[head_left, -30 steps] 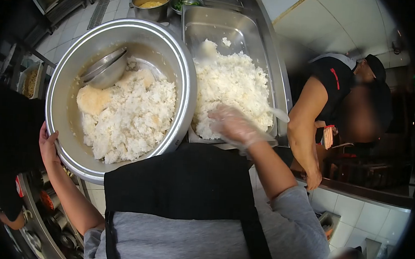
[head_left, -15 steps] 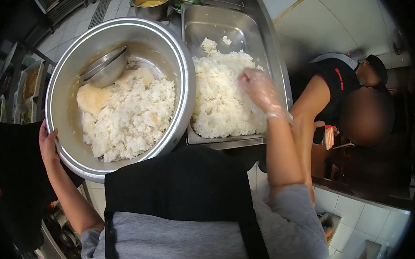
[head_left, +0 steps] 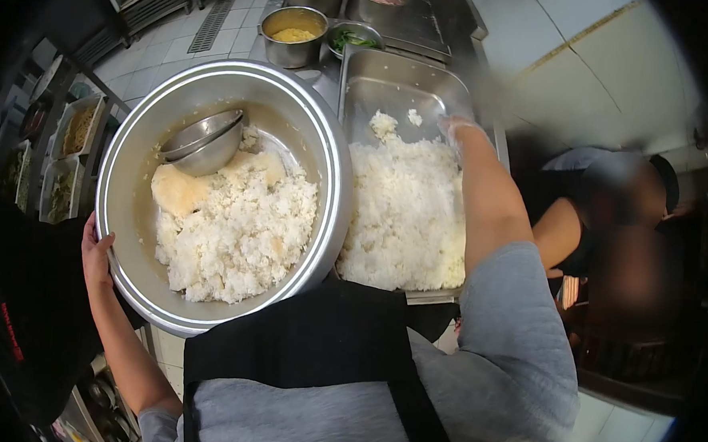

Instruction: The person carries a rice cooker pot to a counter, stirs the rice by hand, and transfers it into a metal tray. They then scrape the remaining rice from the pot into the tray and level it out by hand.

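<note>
My left hand [head_left: 96, 254] grips the left outer side of a large round metal pot [head_left: 336, 212]. Inside the pot are cooked white rice [head_left: 237, 235], a yellowish crusty lump of rice [head_left: 178, 189] and a tilted metal bowl [head_left: 211, 151]. To the right stands a rectangular steel pan [head_left: 406, 64], its near part spread with rice [head_left: 406, 212]. My right hand [head_left: 457, 130], in a clear plastic glove, is at the pan's right wall near the rice's far edge. Its fingers are blurred and partly hidden, so their grip does not show.
Behind the pan stand a pot with yellow food [head_left: 293, 46], a bowl of greens [head_left: 354, 38] and containers of pinkish food [head_left: 379, 0]. A co-worker [head_left: 561, 232] is close on the right. Shelves with food trays [head_left: 74, 130] stand at the left.
My right hand has moved from above the rice to farther back along the pan's right side. The view has shifted, showing more of the back counter. My left hand stays on the pot.
</note>
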Motion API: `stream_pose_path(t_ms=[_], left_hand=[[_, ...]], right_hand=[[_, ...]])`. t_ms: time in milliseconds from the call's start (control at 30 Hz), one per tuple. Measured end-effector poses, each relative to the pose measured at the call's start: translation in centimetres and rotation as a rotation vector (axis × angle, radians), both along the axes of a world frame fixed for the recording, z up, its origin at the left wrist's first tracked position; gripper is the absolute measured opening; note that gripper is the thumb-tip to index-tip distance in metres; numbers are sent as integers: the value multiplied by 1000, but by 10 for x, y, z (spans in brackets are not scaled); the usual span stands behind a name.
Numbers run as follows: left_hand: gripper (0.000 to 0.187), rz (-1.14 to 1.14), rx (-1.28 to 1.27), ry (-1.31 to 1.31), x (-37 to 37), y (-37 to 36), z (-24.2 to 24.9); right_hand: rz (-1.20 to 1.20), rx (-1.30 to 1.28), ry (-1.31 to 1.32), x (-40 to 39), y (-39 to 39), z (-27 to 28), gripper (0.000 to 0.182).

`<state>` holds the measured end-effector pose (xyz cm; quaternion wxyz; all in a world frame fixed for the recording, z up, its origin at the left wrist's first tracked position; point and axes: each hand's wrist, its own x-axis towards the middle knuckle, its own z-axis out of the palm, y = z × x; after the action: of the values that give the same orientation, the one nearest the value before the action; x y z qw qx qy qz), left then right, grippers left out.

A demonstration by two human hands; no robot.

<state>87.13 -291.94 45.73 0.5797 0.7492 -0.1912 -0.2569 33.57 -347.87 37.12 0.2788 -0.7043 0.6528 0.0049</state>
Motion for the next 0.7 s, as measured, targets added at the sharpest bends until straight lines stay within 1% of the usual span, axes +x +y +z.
stream_pose_path(t_ms=[67,100,133,167,200,267,300,400,433,467,500,600,667,700], left_hand=[[60,13,5,-11,-5,-2,3],[60,7,13,-20,-5,-2,3],[60,1,21,-30,-4,-2,3],[59,-6,30,-38,-4,-1,3],[59,-3,26,-35,-3,-1,2],[60,-3,22,-28,0,0,1],[60,0,20,-19,0,-1,1],[61,-10,-1,9,4,1,-2],[61,-10,0,10,4,1,-1],[61,-11,1,13,3,1,-1],[61,-12,0,17,3,0,-1],[61,-47,-1,51,7,1,-2],[61,-86,-2,19,2,0,6],[61,-102,-1,4,-2,1,8]], right_hand=[[-23,-125,208,17,24,-24,56],[-45,-27,174,40,42,-8,56],[-66,73,141,72,67,34,56],[-90,173,110,90,79,56,57],[101,92,14,92,39,-9,52],[671,43,150,117,29,-29,43],[1045,72,387,143,60,15,38],[1267,139,389,160,60,-55,45],[1244,150,416,155,75,-33,45],[1219,163,444,150,105,18,46],[1193,174,475,147,124,51,47],[1129,155,381,113,131,72,49],[742,5,295,87,190,118,38],[720,-42,266,76,221,148,38]])
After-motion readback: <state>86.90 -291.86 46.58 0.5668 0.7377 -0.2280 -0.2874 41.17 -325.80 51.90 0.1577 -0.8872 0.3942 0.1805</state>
